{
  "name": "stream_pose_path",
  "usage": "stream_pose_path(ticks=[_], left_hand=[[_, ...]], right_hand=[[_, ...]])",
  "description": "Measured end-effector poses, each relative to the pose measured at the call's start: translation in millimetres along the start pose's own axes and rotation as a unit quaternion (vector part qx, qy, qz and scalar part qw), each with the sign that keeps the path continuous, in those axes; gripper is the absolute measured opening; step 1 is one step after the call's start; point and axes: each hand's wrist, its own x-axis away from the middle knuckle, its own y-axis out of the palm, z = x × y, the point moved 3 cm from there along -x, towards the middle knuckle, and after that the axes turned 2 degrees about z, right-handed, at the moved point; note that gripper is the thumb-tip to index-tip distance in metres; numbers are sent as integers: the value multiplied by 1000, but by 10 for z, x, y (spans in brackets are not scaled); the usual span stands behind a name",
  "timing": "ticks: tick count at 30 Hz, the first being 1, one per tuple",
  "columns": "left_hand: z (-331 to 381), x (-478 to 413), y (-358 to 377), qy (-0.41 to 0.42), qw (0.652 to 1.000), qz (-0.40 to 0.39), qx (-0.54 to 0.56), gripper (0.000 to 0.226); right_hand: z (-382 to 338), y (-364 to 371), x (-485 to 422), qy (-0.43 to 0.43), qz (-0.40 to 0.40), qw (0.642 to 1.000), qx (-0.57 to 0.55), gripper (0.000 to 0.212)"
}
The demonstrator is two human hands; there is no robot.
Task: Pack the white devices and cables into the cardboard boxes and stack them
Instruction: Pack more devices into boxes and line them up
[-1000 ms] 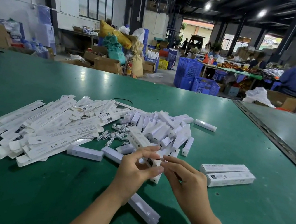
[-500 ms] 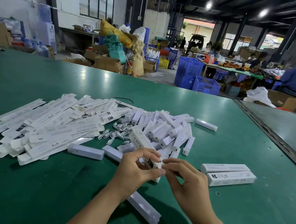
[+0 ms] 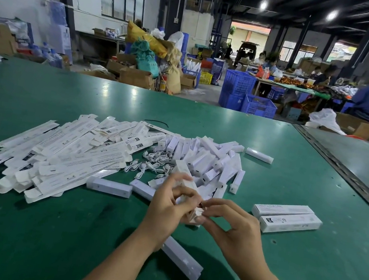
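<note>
My left hand (image 3: 165, 210) grips a long white cardboard box (image 3: 185, 176) that slants up from between my hands. My right hand (image 3: 234, 230) pinches the flap at the box's near end (image 3: 196, 215). A heap of flat unfolded boxes (image 3: 60, 154) lies at the left. White devices (image 3: 209, 160) are piled behind my hands, with a tangle of white cables (image 3: 150, 167) beside them. Two closed boxes (image 3: 287, 218) lie side by side at the right. One white device (image 3: 180, 258) lies under my left forearm.
The green table (image 3: 18, 234) has a seam and a grey panel (image 3: 356, 164) at the right. Loose devices (image 3: 109, 186) lie near the flat boxes, and one (image 3: 259, 155) lies apart at the back. Blue crates (image 3: 248, 96) and people at tables stand beyond.
My hands stayed in place while the fingers worked at the box's near end; the right hand's fingers have moved in onto the flap.
</note>
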Motion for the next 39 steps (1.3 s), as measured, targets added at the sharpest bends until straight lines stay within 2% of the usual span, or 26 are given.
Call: stream_pose_path(ticks=[3, 6, 8, 12, 14, 17, 21, 23, 25, 27, 28, 30, 31, 33, 36, 37, 39], left_hand=[[-9, -2, -3, -6, 1000, -7, 15, 69], [7, 5, 22, -20, 999, -31, 16, 81], [10, 9, 26, -31, 999, -37, 10, 82], [50, 28, 31, 5, 999, -42, -30, 80], [48, 25, 42, 4, 998, -49, -31, 78], [31, 15, 46, -23, 999, -44, -14, 67], [54, 17, 45, -72, 988, -57, 122, 48], [92, 10, 11, -90, 965, -90, 229, 39], [140, 3, -48, -101, 915, -147, 361, 41], [174, 16, -106, -117, 858, -192, 462, 50], [174, 20, -130, -121, 839, -200, 491, 52], [164, 15, -165, -115, 822, -197, 521, 56], [167, 3, -175, -107, 833, -188, 510, 57], [177, -24, -167, -94, 886, -157, 426, 55], [145, -50, -143, -92, 968, -93, 213, 46], [127, -53, -134, -85, 986, -81, 122, 43], [90, -42, -116, -67, 995, -78, -10, 35]], right_hand=[[-14, 22, -2, -3, -22, 1000, 7, 13], [-22, 26, -10, -7, -38, 999, 9, 6], [-16, 31, -5, 0, -43, 999, 1, 8], [9, 59, 17, 68, -40, 997, -18, 40], [21, 87, 30, 64, -38, 997, -18, 39], [35, 84, 27, 61, -14, 998, -28, 25], [37, 57, 43, 67, -1, 998, -16, 25], [57, 55, 78, 76, -9, 997, -26, 43], [99, 38, 76, 89, -12, 996, 16, 54], [152, 21, 54, 79, -5, 989, 125, 52], [170, 13, 41, 78, 1, 984, 162, 48], [172, 12, 38, 84, -3, 984, 158, 40], [163, 20, 46, 94, -12, 987, 128, 38], [153, 51, 58, 126, -32, 990, 55, 37], [161, 134, 48, 188, -39, 981, -44, 48], [170, 158, 43, 210, -34, 974, -78, 44], [204, 179, 47, 241, -29, 962, -124, 30]])
